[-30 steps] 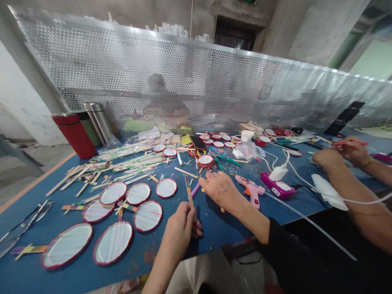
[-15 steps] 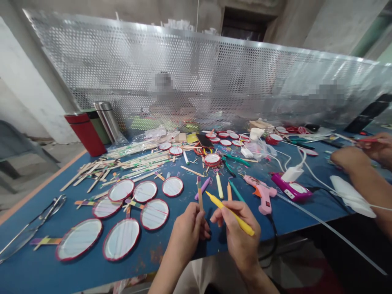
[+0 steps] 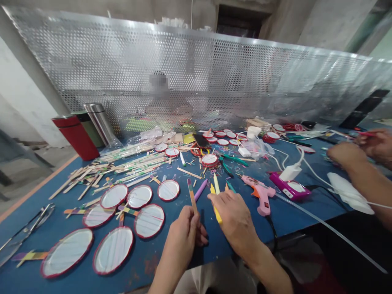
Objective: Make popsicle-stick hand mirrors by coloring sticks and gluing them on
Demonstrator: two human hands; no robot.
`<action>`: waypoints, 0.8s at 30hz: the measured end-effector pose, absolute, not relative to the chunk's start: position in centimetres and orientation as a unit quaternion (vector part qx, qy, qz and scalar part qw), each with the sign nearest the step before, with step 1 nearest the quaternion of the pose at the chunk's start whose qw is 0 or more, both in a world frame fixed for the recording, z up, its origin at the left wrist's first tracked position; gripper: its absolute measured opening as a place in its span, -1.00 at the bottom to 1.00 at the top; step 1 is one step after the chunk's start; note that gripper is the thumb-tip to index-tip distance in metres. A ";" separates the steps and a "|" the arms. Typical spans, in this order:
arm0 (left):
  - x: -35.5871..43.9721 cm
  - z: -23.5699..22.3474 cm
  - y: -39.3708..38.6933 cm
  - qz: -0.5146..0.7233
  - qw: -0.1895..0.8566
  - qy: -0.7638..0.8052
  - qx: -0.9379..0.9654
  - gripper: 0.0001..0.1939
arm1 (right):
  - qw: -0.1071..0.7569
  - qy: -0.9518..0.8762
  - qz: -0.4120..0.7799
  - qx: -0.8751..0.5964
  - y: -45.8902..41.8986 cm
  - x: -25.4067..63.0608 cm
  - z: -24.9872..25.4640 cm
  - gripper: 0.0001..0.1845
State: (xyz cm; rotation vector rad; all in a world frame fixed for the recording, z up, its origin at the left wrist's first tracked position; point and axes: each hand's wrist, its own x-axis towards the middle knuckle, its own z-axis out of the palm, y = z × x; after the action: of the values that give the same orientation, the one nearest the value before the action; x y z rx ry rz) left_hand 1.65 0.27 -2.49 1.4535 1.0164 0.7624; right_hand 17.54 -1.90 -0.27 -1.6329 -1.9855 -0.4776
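Note:
My left hand (image 3: 183, 232) is closed around the lower end of a wooden craft stick (image 3: 192, 198), which stands up from the fingers with purple and orange bands near its top. My right hand (image 3: 234, 214) is turned palm down, its fingers closed on a yellow marker (image 3: 217, 214) low over the table. Close to the fingers lie a pale yellow marker (image 3: 216, 183), a purple marker (image 3: 201, 189) and a teal marker (image 3: 230, 186). An orange marker is mostly hidden behind the right hand.
Several round red-rimmed discs (image 3: 113, 250) with stick handles lie to the left. Loose craft sticks (image 3: 137, 164) are heaped behind them. At right are a pink glue gun (image 3: 260, 195), a purple power adapter (image 3: 289, 188) with cables, and a co-worker's arms (image 3: 352, 159). Bottles (image 3: 76, 136) stand back left.
My right hand has turned from a writing hold to palm down and moved forward among the markers with the yellow marker. The stick in my left hand now leans slightly left.

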 end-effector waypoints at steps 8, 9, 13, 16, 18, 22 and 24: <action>1.6 -2.6 0.3 0.325 0.569 0.426 0.624 -0.78 | 0.050 -0.748 -0.224 -0.623 1.2 17.3 1.0 -0.75; 1.6 -2.5 0.3 0.325 0.569 0.427 0.623 -0.79 | 0.048 -0.763 -0.222 -0.605 1.6 17.0 1.0 -0.78; 1.7 -2.3 0.3 0.333 0.565 0.432 0.619 -0.79 | 0.033 -0.809 -0.214 -0.547 3.6 15.8 0.6 -0.83; 1.7 -2.4 0.3 0.339 0.561 0.425 0.624 -0.80 | 0.025 -0.824 -0.216 -0.524 4.3 15.2 0.3 -0.81; 1.6 -2.5 0.4 0.343 0.560 0.421 0.626 -0.80 | 0.023 -0.826 -0.217 -0.520 4.3 15.0 0.2 -0.81; 1.6 -2.6 0.4 0.346 0.561 0.420 0.624 -0.78 | 0.047 -0.830 -0.221 -0.511 4.1 15.4 0.1 -0.80; 1.7 -2.5 0.3 0.347 0.564 0.425 0.618 -0.77 | 0.075 -0.830 -0.223 -0.506 4.0 16.1 0.3 -0.82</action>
State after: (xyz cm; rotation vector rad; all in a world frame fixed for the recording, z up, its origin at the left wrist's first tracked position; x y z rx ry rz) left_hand 1.71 0.34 -2.52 1.4543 0.9992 0.8160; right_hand 16.05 4.03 0.28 -1.5179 -2.4898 -0.6676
